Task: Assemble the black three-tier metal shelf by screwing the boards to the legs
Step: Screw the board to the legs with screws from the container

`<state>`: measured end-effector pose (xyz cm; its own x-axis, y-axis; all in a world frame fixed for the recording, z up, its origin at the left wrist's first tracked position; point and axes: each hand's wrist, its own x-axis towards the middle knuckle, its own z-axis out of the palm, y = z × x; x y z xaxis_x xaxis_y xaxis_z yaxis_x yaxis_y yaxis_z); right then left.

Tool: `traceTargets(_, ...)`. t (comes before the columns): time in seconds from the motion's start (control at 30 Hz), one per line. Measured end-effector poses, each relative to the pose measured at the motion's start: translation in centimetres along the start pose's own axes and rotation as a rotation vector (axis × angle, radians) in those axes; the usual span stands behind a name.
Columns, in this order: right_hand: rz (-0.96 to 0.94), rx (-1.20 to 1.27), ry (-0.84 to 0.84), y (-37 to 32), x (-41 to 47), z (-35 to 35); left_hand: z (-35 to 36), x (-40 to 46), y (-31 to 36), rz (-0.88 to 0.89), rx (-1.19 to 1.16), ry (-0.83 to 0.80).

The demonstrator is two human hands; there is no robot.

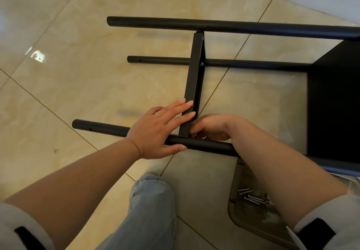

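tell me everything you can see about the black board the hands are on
The black board looks like painted metal, seen nearly edge-on, standing on edge across the lying legs. Its far end meets the top leg; a screw shows beside the middle leg. The left hand lays straight fingers on it; the right hand curls at its near end, contents hidden.

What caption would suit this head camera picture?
Left hand steadies the middle board against the near leg while the right hand works at their joint.
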<state>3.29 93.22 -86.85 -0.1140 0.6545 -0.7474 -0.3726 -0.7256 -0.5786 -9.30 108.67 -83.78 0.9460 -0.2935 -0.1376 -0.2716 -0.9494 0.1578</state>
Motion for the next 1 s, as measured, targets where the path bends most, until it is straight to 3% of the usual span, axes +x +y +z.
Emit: traceTargets(1.0, 0.010, -0.005, -0.014, 0.23, 0.40, -0.16, 0.06, -0.02, -0.03, 0.000, 0.015, 0.001)
